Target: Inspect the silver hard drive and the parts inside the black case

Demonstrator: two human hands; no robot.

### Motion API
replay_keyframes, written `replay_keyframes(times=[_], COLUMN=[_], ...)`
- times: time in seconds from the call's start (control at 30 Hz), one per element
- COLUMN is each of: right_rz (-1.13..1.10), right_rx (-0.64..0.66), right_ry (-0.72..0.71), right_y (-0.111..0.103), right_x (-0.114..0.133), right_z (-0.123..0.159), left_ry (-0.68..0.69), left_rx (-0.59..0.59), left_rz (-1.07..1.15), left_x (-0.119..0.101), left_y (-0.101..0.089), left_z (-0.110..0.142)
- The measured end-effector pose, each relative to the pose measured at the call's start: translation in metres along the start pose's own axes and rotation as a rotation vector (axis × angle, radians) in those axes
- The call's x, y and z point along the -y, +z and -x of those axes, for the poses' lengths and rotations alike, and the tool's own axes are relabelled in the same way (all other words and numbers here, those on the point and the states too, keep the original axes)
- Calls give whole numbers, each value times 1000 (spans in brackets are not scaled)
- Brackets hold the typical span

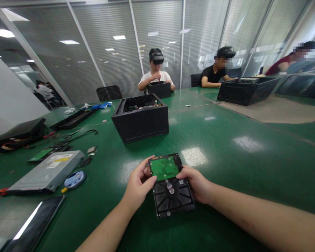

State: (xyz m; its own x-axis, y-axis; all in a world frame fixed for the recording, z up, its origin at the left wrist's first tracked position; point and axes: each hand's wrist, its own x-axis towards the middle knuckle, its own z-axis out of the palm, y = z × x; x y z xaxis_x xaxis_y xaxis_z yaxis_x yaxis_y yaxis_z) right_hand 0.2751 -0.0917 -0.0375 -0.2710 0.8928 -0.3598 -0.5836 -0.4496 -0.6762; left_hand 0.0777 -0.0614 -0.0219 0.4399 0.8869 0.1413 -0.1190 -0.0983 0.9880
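Between my two hands is a hard drive (pixel 173 199), its green circuit board (pixel 164 168) facing up at the far end and its black ribbed casing toward me. My left hand (pixel 139 183) grips the left edge, thumb on top near the board's corner and fingers around the side. On the opposite edge my right hand (pixel 195 182) is closed, its thumb resting by the board's lower right corner. The fingers beneath the drive are hidden. Beyond it stands a black computer case (pixel 144 122) with its top side open and parts showing inside.
To the left lie a silver optical drive (pixel 48 171), a blue round object (pixel 75 179), loose cables (pixel 68 138) and a dark glossy device (pixel 34 224). Across the green table (pixel 225 161), people wearing headsets sit at other black cases (pixel 248 91). Blue gloves (pixel 101 105) lie far left.
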Motion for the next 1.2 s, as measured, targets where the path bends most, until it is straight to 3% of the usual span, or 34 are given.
replay_keyframes(times=[1.2], right_rz=[-26], right_rx=[26], right_ry=[13], right_y=[-2], right_x=[-1], right_z=[-1], left_ry=[36], left_rx=[74], left_rz=[71], left_x=[8], left_y=[-5], left_z=[0])
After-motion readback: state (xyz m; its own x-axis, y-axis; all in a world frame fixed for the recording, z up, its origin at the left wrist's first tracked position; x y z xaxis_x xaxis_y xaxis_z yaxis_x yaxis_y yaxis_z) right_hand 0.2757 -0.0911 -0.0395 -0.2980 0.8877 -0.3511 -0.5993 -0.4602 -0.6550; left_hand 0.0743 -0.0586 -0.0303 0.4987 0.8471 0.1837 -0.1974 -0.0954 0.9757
